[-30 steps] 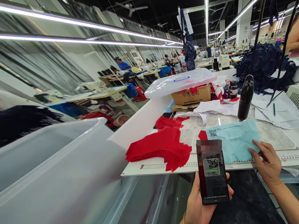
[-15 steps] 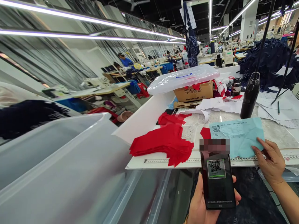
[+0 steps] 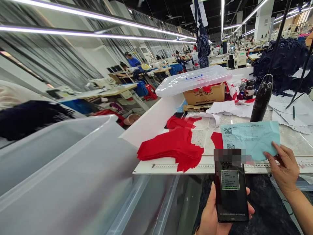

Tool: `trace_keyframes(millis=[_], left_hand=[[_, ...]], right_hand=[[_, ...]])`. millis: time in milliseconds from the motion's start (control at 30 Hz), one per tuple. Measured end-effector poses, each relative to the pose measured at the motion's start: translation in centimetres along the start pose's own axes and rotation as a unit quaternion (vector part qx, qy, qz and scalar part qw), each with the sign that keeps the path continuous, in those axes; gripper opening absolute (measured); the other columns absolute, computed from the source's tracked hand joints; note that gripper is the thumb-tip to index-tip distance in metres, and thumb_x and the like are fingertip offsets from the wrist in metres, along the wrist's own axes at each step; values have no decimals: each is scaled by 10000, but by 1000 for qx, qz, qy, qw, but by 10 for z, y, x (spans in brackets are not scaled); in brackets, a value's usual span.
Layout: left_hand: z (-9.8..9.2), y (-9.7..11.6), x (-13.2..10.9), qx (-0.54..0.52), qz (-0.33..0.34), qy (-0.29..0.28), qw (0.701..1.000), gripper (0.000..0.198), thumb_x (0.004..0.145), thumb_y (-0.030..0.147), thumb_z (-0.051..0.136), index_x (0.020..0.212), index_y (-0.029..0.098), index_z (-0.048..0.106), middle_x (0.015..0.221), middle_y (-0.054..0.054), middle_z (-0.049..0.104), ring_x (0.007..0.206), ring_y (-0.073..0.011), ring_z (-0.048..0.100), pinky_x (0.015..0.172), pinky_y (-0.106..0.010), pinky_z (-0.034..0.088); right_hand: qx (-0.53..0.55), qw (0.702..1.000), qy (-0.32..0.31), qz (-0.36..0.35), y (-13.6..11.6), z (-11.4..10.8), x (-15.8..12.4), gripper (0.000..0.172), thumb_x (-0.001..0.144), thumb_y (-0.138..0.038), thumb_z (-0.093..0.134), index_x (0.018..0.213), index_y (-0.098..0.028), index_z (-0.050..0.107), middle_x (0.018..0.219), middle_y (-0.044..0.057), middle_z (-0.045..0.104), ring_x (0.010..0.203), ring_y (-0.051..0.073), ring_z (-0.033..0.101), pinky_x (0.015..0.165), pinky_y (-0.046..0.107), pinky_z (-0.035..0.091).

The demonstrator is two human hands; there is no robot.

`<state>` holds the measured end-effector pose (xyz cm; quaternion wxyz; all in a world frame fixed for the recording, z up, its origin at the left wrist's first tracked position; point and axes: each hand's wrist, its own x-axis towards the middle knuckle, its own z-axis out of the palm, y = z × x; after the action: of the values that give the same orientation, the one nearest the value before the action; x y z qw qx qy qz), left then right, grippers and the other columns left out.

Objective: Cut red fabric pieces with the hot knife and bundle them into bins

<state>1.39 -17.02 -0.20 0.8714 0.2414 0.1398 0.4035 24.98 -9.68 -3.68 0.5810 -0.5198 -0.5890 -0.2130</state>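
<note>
My left hand (image 3: pixel 211 212) is wrapped round a black smartphone (image 3: pixel 231 202), held upright at the table's front edge. On its screen a scanning frame with a green line shows part of a printed slip. My right hand (image 3: pixel 285 164) pinches the lower right corner of a light blue paper slip (image 3: pixel 256 138), which carries QR codes and printed lines. The phone's top covers the slip's lower left part. Left of the phone lies a stack of red fabric pieces (image 3: pixel 168 145) on the table, and a small red piece (image 3: pixel 216 140) lies beside the slip.
A ruler strip (image 3: pixel 186 165) runs along the table's front edge. Behind stand a black bottle-shaped object (image 3: pixel 261 101), a cardboard box (image 3: pixel 205 94) under a clear plastic lid (image 3: pixel 193 80), and a jar (image 3: pixel 248 89). A large translucent bin (image 3: pixel 73 163) fills the left. Dark fabric (image 3: pixel 281 62) is heaped right.
The phone has shifted slightly right and down. The blue slip has risen a little, and its second QR code now shows. The phone's screen shows text lines instead of a centred QR code.
</note>
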Motion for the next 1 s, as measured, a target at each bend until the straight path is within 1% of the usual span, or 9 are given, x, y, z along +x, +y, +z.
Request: trace_keyframes(millis=[167, 267, 400, 467, 667, 733, 800, 900, 1000], left_hand=[[-6, -2, -2, 1, -18, -2, 1000, 776, 930, 702, 341, 1231, 67, 672, 1088, -175, 722, 948, -255, 661, 856, -340, 459], [-7, -3, -2, 7, -28, -7, 1000, 800, 916, 721, 350, 1240, 60, 664, 1038, -173, 730, 942, -253, 662, 873, -340, 453], [-5, -3, -2, 5, -22, 5, 1000, 755, 912, 709, 385, 1231, 92, 679, 1246, -178, 661, 938, -250, 664, 848, -335, 465], [-5, -4, -1, 1, -21, 13, 1000, 750, 912, 707, 388, 1216, 91, 690, 1299, -185, 631, 940, -256, 664, 838, -338, 469], [-4, -3, -1, -6, -18, 16, 1000, 709, 932, 682, 371, 1225, 118, 685, 1276, -175, 643, 935, -260, 668, 825, -345, 473], [-4, -2, -1, 7, -22, 16, 1000, 745, 930, 696, 345, 1221, 99, 683, 1228, -188, 661, 918, -256, 663, 837, -347, 468], [-4, -2, -1, 16, -27, 12, 999, 789, 918, 716, 339, 1224, 72, 676, 1128, -193, 694, 905, -251, 656, 853, -348, 463], [-6, -2, 0, 12, -26, 9, 1000, 815, 917, 717, 346, 1232, 37, 664, 1021, -188, 718, 921, -253, 652, 862, -343, 459], [-11, -6, 2, -5, -15, 24, 1000, 777, 938, 690, 330, 1234, 56, 666, 1111, -199, 704, 946, -265, 660, 849, -352, 468]], right_hand=[[-2, 1000, -5, 6, 1, 0, -2, 493, 816, -192, 741, 1293, -266, 638, 985, 55, 647, 726, 136, 659, 584, 229, 617], [3, 1000, -2, 6, 2, 1, -3, 552, 809, -173, 745, 1329, -299, 609, 1004, 50, 647, 744, 138, 662, 591, 226, 614], [9, 1000, -5, 8, 3, 1, -4, 614, 800, -148, 747, 1362, -326, 576, 1024, 50, 648, 752, 145, 666, 592, 237, 616], [9, 1000, -5, 10, 3, 1, -4, 595, 805, -155, 742, 1356, -317, 584, 1019, 56, 649, 745, 150, 668, 586, 247, 619], [4, 1000, -11, 16, 3, 1, -4, 501, 829, -193, 723, 1312, -282, 626, 1002, 63, 656, 725, 153, 670, 581, 262, 626], [0, 1000, -13, 10, 3, 0, -3, 485, 834, -198, 717, 1305, -277, 630, 996, 64, 654, 735, 158, 675, 585, 263, 628], [-6, 1000, -16, -4, 2, 1, -2, 483, 838, -195, 713, 1306, -272, 627, 1002, 65, 650, 752, 160, 677, 594, 258, 627], [-5, 999, -31, -23, 0, 1, 0, 462, 846, -189, 706, 1296, -255, 628, 1001, 62, 641, 701, 127, 651, 592, 234, 612], [-17, 997, -57, -38, -2, 3, 1, 399, 872, -216, 682, 1268, -236, 633, 968, 55, 643, 653, 109, 627, 607, 232, 596]])
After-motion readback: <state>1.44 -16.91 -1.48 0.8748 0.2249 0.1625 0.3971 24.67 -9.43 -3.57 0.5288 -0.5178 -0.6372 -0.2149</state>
